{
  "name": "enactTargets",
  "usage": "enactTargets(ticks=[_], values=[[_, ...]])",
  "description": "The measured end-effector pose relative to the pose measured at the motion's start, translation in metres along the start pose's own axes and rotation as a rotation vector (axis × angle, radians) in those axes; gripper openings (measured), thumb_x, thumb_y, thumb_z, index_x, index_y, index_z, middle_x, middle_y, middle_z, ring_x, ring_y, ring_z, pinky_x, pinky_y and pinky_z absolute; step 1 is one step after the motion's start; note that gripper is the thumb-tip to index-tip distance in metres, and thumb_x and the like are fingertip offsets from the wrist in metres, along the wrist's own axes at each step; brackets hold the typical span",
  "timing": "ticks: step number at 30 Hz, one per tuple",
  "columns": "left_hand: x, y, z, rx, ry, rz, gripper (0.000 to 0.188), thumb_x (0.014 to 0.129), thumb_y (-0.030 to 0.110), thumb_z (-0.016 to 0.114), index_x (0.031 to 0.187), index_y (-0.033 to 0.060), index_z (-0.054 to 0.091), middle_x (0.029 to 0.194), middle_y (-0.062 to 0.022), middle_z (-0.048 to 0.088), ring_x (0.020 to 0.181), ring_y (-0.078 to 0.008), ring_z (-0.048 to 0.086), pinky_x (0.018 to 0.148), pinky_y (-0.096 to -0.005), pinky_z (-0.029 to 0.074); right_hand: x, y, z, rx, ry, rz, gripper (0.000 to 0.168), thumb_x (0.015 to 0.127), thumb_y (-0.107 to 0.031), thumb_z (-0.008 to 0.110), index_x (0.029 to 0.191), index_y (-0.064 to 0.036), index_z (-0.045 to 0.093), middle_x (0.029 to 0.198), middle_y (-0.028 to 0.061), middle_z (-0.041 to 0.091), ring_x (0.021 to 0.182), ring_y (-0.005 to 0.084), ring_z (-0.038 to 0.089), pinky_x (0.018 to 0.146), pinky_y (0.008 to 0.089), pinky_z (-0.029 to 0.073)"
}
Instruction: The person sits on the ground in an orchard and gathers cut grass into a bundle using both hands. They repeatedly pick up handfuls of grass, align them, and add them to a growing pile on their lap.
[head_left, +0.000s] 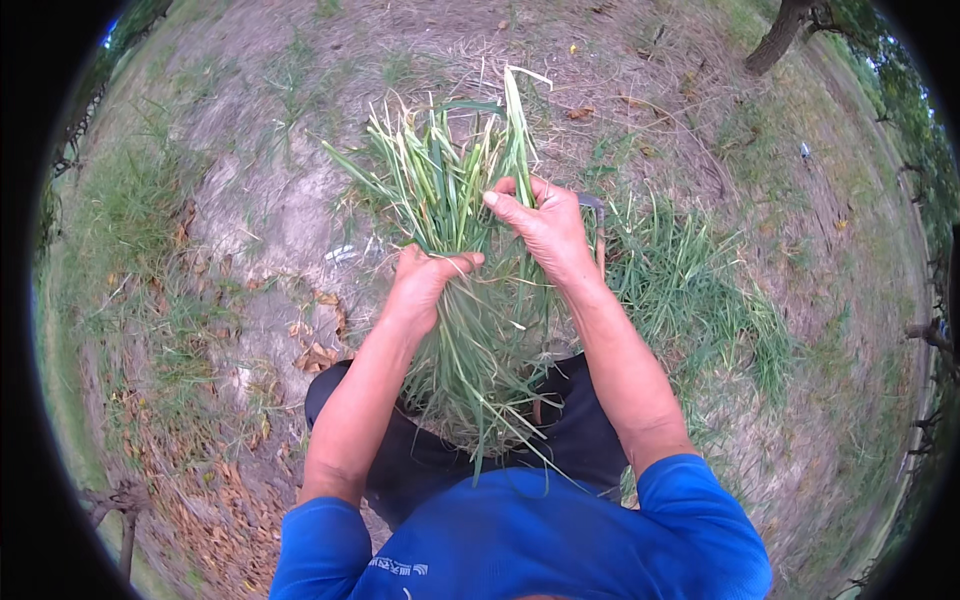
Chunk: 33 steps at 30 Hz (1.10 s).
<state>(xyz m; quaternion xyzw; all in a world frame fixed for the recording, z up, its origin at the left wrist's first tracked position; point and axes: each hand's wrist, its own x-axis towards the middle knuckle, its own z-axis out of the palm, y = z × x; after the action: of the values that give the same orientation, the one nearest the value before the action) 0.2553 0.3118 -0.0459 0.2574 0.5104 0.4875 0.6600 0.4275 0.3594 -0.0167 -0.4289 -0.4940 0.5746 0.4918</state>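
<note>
My left hand (427, 281) grips a thick bundle of cut green grass (442, 199) around its middle, the pale stem ends fanned out away from me. The long blades hang back toward my lap. To the right, my right hand (541, 217) pinches a smaller bunch of grass stems (514, 124) between thumb and fingers, its tips bent over at the top. Just beyond the right wrist, a curved metal tool, perhaps a sickle (592, 202), is partly hidden by the hand and grass.
A pile of cut grass (690, 277) lies on the ground to my right. Dry brown leaves (319, 356) are scattered at the left, with a whitish scrap (341, 253) nearby. A tree trunk (778, 37) stands at the upper right.
</note>
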Motion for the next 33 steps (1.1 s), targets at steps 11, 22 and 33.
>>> enactTargets(ticks=[11,22,33], values=[[0.003,-0.005,-0.001,0.062,-0.063,0.035,0.041,0.071,-0.007,0.072,0.111,-0.0052,0.061,0.093,-0.0117,0.072,0.081,-0.0206,0.07,0.077,-0.0338,0.057,0.007,0.013,-0.017,-0.07,-0.078,-0.012,0.014,0.086,-0.016,0.077,0.084,-0.008,0.067,0.076,-0.0061,0.061,0.067,0.0023,0.05,0.06,0.0204,0.039],[0.006,-0.003,-0.005,0.083,-0.016,0.045,0.066,0.071,0.0,0.082,0.119,-0.0029,0.038,0.099,-0.0132,0.069,0.093,-0.0208,0.066,0.087,-0.0349,0.051,0.015,0.014,-0.03,-0.396,0.328,-0.245,0.012,0.085,-0.013,0.072,0.081,-0.005,0.065,0.07,-0.0074,0.056,0.064,0.0029,0.045,0.058,0.0228,0.037],[-0.006,0.002,0.008,0.143,0.061,0.074,0.045,0.071,0.004,0.082,0.111,-0.0036,0.061,0.097,-0.0085,0.069,0.092,-0.0186,0.064,0.089,-0.0328,0.047,0.039,0.029,-0.063,-0.14,0.473,-0.254,0.014,0.087,-0.011,0.067,0.075,-0.009,0.06,0.064,-0.0051,0.052,0.057,0.0047,0.04,0.053,0.0253,0.034]])
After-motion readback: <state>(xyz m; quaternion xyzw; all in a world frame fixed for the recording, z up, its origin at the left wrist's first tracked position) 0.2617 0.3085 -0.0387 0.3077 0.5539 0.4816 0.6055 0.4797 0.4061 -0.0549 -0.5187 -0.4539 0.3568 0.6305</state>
